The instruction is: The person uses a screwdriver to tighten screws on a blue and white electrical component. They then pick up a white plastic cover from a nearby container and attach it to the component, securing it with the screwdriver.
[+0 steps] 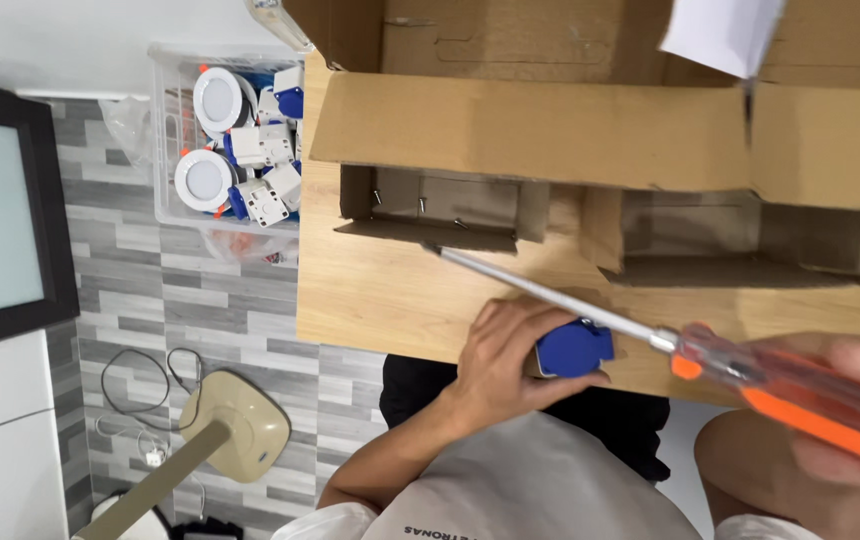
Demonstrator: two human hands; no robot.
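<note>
Head view, looking down over the edge of the wooden worktop (390,300). My left hand (505,350) rests at the near edge of the worktop, its grip clenched around a small blue-and-white plastic part (575,350); the blue face of the part shows between thumb and fingers. My right hand (850,420) enters large and blurred from the lower right, its grip closed around the clear orange handle of a long screwdriver (590,310). The steel shaft runs up and to the left across the worktop, passing just above the blue part, and the tip lies near the front flap of an open cardboard box (530,130). The box stands on the worktop, well apart from the hands, with its flaps folded outward; a few small screws (400,205) lie in its left compartment.

To the left of the box, a clear plastic bin (165,140) holds round white lamp fittings (205,180) and more blue-and-white parts. On the grey tiled floor (150,300) below lie a beige lamp base (240,425) and a loose cable (140,380). A dark-framed panel (0,210) fills the far left.
</note>
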